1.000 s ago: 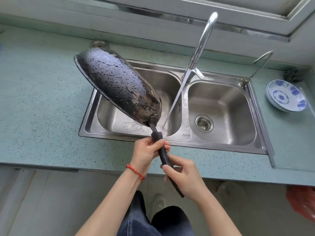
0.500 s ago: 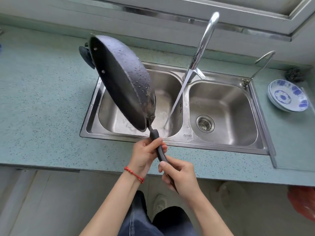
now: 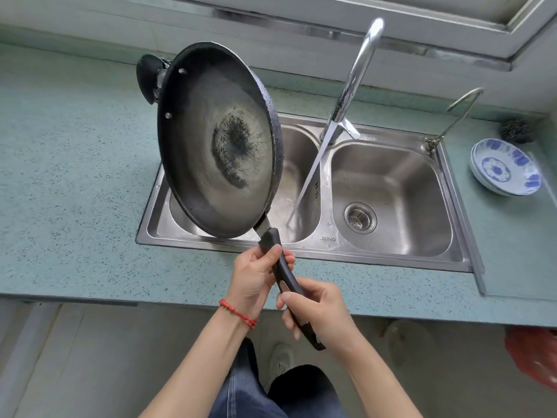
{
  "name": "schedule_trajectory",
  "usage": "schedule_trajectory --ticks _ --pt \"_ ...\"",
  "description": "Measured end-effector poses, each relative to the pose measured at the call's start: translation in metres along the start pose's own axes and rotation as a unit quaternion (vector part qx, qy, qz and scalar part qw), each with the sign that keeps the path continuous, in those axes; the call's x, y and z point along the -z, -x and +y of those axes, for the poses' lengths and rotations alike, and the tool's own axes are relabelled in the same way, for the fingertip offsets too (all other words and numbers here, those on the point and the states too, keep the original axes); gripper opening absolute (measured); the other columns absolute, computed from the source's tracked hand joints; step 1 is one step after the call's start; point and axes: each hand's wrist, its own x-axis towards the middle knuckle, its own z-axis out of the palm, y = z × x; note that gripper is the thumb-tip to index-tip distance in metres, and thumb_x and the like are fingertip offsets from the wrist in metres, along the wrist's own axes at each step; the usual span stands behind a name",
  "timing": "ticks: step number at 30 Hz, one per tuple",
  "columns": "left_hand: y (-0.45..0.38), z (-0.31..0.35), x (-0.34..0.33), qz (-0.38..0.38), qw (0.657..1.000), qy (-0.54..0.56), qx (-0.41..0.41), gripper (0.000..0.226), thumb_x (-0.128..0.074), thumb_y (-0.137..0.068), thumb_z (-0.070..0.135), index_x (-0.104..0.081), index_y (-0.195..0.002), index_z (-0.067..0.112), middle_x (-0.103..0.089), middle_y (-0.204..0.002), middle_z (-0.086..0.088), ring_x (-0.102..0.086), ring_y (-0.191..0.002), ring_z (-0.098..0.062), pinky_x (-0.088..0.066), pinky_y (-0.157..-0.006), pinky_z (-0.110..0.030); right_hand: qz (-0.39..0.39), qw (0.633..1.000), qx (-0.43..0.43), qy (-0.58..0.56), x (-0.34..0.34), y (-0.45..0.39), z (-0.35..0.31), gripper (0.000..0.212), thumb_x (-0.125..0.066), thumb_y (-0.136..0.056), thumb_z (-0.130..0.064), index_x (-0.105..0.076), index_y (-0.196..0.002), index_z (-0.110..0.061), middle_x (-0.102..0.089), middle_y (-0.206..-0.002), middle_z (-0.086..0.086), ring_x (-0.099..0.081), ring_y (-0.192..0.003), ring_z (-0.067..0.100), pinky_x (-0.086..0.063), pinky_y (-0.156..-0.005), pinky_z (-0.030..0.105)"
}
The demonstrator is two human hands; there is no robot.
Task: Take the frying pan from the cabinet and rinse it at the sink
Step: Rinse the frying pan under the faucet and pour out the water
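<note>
Gripping the long black handle (image 3: pixel 283 271) with both hands: left hand (image 3: pixel 256 279) closed near the pan end, right hand (image 3: pixel 319 312) closed lower. Frying pan (image 3: pixel 217 143) tilted on edge, inside facing camera, above the left sink basin (image 3: pixel 297 188); tap stream (image 3: pixel 307 179) falls just beside it.

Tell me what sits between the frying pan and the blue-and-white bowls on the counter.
In the head view, between the frying pan and the bowls: the running tap, the sink's right basin and a thin second spout.

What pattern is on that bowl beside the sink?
Blue floral on white, on the bowl, seen in the head view.
</note>
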Motion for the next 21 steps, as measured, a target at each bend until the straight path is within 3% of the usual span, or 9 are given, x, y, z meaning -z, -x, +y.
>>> schedule_trajectory --ticks 3,8,13,21 --pt "0.001 -0.002 -0.001 0.023 0.998 -0.037 -0.033 0.009 -0.055 -0.083 0.001 -0.059 -0.075 -0.001 -0.069 -0.055 -0.003 -0.066 -0.054 -0.011 -0.054 -0.053 -0.02 0.011 0.998 0.017 0.053 0.0 -0.001 0.0 0.014 -0.053 -0.085 -0.003 -0.062 -0.074 -0.006 -0.06 -0.045 -0.003 -0.053 -0.037 0.011 -0.043 -0.043 0.017" --pt "0.0 -0.002 -0.002 0.046 0.994 -0.075 -0.065 0.008 -0.056 -0.083 0.0 -0.06 -0.075 0.001 -0.07 -0.054 -0.001 -0.067 -0.054 -0.01 -0.055 -0.053 -0.019 0.04 0.987 0.047 0.147 -0.003 -0.003 0.008 0.02 -0.051 -0.084 -0.021 -0.058 -0.067 -0.013 -0.05 -0.039 -0.005 -0.046 -0.037 0.012 -0.038 -0.042 0.019" --pt "0.003 -0.006 0.002 0.048 0.989 -0.112 -0.084 0.005 -0.058 -0.082 -0.001 -0.06 -0.077 0.001 -0.071 -0.057 0.001 -0.068 -0.057 -0.01 -0.054 -0.053 -0.019 0.011 0.998 0.044 0.052 -0.005 -0.002 0.009 0.013 -0.049 -0.084 -0.019 -0.054 -0.074 -0.013 -0.058 -0.06 -0.001 -0.047 -0.038 0.013 -0.037 -0.037 0.02" --pt "0.006 -0.007 0.003 0.051 0.988 -0.122 -0.081 0.01 -0.058 -0.081 -0.002 -0.061 -0.074 0.003 -0.071 -0.056 0.002 -0.068 -0.055 -0.008 -0.051 -0.048 -0.017 0.002 0.999 0.022 -0.047 -0.015 0.004 0.006 0.017 -0.043 -0.094 -0.005 -0.051 -0.08 -0.002 -0.057 -0.063 0.004 -0.047 -0.039 0.014 -0.039 -0.036 0.02"
